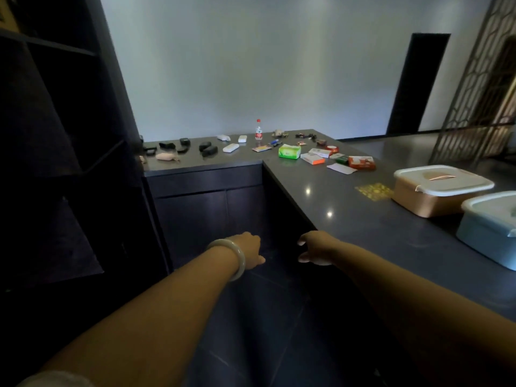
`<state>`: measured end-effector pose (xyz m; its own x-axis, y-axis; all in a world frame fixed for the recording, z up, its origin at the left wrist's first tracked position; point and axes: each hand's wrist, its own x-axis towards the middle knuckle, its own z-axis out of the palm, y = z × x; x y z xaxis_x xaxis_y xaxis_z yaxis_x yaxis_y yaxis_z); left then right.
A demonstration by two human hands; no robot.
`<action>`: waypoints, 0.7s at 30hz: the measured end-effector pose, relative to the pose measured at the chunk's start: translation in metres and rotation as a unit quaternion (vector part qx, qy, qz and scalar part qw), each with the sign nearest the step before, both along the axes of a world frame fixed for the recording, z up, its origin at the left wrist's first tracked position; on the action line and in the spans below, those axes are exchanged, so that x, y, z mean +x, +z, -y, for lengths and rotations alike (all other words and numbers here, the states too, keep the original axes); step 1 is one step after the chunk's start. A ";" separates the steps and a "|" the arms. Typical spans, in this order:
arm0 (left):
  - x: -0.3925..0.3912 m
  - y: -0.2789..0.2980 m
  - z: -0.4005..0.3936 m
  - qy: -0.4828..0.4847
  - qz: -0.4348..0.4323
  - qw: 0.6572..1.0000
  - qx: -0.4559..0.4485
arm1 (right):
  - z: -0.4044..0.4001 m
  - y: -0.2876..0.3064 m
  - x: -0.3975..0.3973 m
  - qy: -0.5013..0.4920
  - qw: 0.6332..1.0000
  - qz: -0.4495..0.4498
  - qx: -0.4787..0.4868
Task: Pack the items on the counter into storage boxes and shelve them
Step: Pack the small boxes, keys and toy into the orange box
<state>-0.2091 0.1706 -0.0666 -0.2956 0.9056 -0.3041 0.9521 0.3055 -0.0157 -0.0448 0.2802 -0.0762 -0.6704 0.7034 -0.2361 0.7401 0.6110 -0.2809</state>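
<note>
**Things on the counter, two boxes waiting**

The small things lie far down the counter (349,216), too small to make out well. A bottle (258,130) with a red cap stands behind a green box (289,151). Nearer than those sits a tan box (435,191) with a white lid. A blue box (491,227) beside it is cut off at the edge. The left hand (250,250) and right hand (315,247) hang loose off the counter's end, holding nothing.

Both arms reach forward, left hand (249,251) and right hand (314,247) loosely curled, holding nothing.
</note>
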 end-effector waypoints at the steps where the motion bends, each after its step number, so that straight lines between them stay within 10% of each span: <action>1: -0.007 -0.004 -0.012 -0.007 0.004 1.000 -0.005 | -0.009 -0.005 -0.002 -0.012 1.000 -0.003 -0.004; 21: -0.021 -0.037 -0.357 -0.195 0.003 0.981 -0.006 | -0.302 -0.051 0.002 -0.181 0.983 0.028 -0.019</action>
